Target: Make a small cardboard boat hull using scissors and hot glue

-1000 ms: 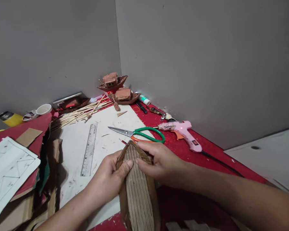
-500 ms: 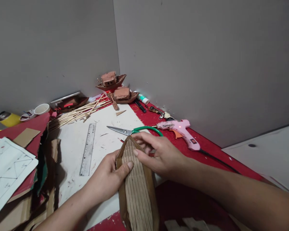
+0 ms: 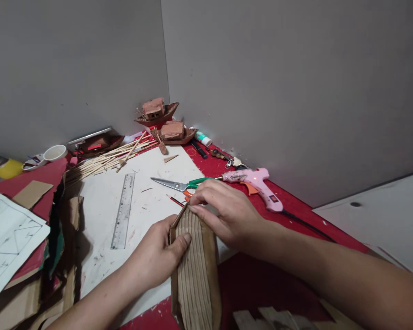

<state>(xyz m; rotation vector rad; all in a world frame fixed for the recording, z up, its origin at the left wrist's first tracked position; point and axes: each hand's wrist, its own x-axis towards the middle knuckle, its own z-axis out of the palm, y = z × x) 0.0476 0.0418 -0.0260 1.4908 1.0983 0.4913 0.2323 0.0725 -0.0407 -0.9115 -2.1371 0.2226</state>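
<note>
A long cardboard boat hull (image 3: 196, 270) with a ribbed inner floor and low brown sides lies between my hands, its pointed end facing away from me. My left hand (image 3: 158, 254) grips the left side, thumb pressed on the ribbed floor and the other fingers hidden behind the wall. At the pointed tip, my right hand (image 3: 223, 211) pinches the cardboard between thumb and fingers. Just beyond lie scissors (image 3: 175, 184) with green handles and a red-and-black pencil (image 3: 175, 200).
A pink glue gun (image 3: 258, 183) with a lit light lies right. A clear ruler (image 3: 123, 211) rests on the white board (image 3: 147, 160). Behind are thin sticks (image 3: 103, 165) and model boats (image 3: 174, 131). Cardboard sheets (image 3: 55, 178) and a drawing (image 3: 13, 247) are stacked left.
My right hand has shifted from the hull's right edge to its tip and closed there in a pinch. My left hand keeps its hold. The view has shifted slightly.
</note>
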